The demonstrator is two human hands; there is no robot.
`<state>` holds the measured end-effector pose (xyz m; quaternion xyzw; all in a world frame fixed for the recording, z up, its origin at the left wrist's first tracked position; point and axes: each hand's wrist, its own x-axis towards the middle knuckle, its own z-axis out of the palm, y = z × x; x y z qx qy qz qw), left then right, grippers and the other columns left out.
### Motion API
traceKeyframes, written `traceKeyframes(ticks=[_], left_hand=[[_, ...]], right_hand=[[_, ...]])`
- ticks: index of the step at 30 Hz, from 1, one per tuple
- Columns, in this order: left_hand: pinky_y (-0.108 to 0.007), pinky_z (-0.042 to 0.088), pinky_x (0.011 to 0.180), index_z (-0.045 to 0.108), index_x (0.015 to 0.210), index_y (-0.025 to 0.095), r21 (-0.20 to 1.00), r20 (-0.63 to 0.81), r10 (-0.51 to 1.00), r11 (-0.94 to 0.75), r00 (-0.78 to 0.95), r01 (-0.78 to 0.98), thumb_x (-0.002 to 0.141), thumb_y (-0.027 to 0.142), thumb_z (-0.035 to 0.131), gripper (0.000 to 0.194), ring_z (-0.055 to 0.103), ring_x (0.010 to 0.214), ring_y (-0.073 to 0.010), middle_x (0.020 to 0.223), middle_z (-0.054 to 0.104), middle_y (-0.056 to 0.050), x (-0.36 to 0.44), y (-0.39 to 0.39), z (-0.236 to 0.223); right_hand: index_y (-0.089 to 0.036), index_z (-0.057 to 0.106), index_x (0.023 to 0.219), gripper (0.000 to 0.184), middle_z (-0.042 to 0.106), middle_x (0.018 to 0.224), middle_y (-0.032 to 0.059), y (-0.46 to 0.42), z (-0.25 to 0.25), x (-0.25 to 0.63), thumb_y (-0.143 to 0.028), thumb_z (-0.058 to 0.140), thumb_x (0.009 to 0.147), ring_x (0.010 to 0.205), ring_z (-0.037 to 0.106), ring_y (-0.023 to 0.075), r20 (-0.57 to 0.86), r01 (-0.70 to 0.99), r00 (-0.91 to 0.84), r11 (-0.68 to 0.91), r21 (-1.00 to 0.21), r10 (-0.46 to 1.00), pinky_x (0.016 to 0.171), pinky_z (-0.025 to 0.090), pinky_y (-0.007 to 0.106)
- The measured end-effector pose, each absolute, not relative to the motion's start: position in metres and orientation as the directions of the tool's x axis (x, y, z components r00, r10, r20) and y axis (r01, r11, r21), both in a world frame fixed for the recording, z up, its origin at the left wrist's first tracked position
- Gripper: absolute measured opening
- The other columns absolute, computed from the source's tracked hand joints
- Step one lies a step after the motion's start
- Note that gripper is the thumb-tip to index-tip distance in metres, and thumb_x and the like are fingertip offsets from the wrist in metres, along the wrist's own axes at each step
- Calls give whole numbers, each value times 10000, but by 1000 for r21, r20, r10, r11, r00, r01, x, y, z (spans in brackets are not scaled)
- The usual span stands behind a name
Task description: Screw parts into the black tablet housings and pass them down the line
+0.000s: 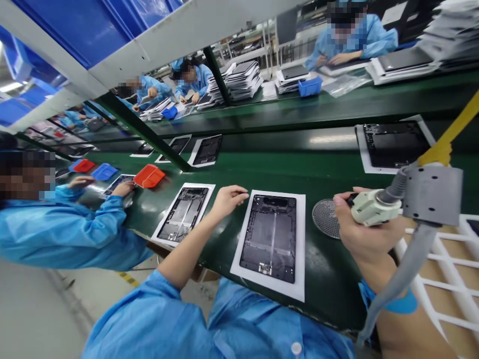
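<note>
Right hand (361,227) is closed round a cream-white powered driver (374,207), fingers wrapped on the body, bit hidden by the hand. Driver is tied to a grey metal mount block (432,194), with a grey hose (398,269) running down past the wrist. A yellow strap (437,149) rises from the block.

Just beside the right hand, toward the left hand: round perforated metal mesh disc (325,218), lying on the green worktop (329,294). Behind the right hand: white lattice rack (441,259).

Left hand (228,202) is open, fingers loosely extended, holding nothing. Fingertips sit just beside the top corner of a white paper sheet (299,249), which carries a dark grey rectangular tablet housing (267,239). Can't tell if they touch.

On the other side of the left hand: 2nd white paper sheet (194,187), with a dark tablet housing with silver strips (183,214).

Further along, a co-worker's hand (123,188) in a blue sleeve (75,234) is near an orange plastic tray (149,175).
</note>
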<state>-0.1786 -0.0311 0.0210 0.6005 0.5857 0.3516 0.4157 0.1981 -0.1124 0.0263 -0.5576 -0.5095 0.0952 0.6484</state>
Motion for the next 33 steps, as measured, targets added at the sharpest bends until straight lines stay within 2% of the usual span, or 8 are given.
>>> traceKeyframes(ticks=[4,6,8,12,17,21,28,33], left_hand=[[-327,558,707,906,1109,197,945,135,972,-185,193,270,898,491,906,361,659,718,-143,965,770,-59,-109,-4,26],[-326,568,738,909,1183,194,964,137,954,-191,268,185,887,424,937,376,686,755,-144,1007,787,-62,-74,3,20],[-332,582,771,910,1140,169,978,77,932,-140,354,157,878,354,960,325,721,779,-164,947,808,-64,-47,4,11],[-361,592,912,906,888,194,914,72,881,-245,467,322,929,213,921,48,786,895,-219,923,860,-76,-24,-3,-4],[-388,562,1076,908,902,219,737,136,884,-392,446,551,982,166,882,99,774,1053,-247,1006,870,-60,-22,-3,-11],[-377,574,1010,918,936,212,680,92,914,-347,395,645,1030,199,837,124,778,1022,-254,1029,863,-74,-15,2,-13],[-403,529,953,917,1102,189,523,69,876,-440,478,730,1099,279,782,162,722,1130,-295,1149,850,-97,-12,-6,-7],[-428,497,912,898,1126,183,474,112,850,-501,514,725,1142,291,707,220,692,1136,-306,1149,831,-108,-17,-8,-10]], right_hand=[[-225,769,1020,318,823,913,74,-109,22,199,-500,899,928,787,823,258,582,480,477,360,-800,658,824,729,440],[-223,751,1059,368,813,931,80,-107,20,201,-544,884,939,804,825,263,573,488,479,341,-804,665,851,737,464],[-217,734,1099,410,806,947,89,-107,21,203,-576,864,951,818,826,270,559,480,478,332,-812,677,837,739,474],[-190,713,1146,458,788,899,71,-107,31,202,-561,882,938,684,783,233,554,414,513,377,-829,655,704,717,441],[-159,722,1166,417,786,816,18,-106,36,199,-385,954,904,543,694,158,563,334,515,454,-826,646,600,659,357],[-159,723,1163,410,808,840,20,-105,31,197,-330,968,881,518,661,140,546,295,516,462,-836,660,568,622,339],[-205,677,1147,411,794,819,-36,-96,46,186,-322,940,854,500,636,129,439,219,586,389,-895,681,584,593,334],[-225,652,1186,397,830,945,-25,-61,58,182,-339,873,876,511,647,99,480,210,598,452,-867,642,583,613,308]])
